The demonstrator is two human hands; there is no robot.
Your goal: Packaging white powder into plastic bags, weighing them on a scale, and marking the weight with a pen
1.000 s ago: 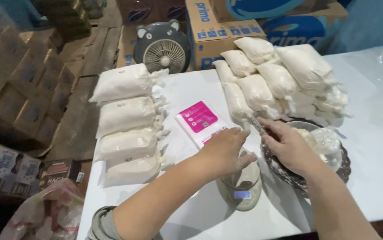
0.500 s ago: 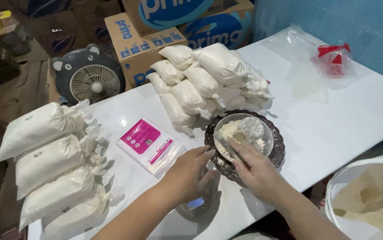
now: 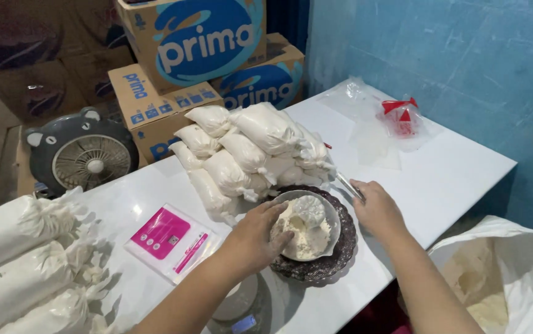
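Our left hand (image 3: 260,235) has its grip closed on the bowl (image 3: 306,226) of white powder, on the dark tray (image 3: 322,263) near the counter's (image 3: 452,179) front edge. Right hand (image 3: 374,207) pinches a metal tool (image 3: 348,185). Risk: bowl tips, powder spills over that edge.

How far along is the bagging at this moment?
Done: a pile of tied powder bags behind the bowl and a row of larger filled bags at the left edge. In hand: the left hand steadies the powder-filled bowl on a dark tray; the right hand grips a metal utensil. Left: the open sack holds more powder.
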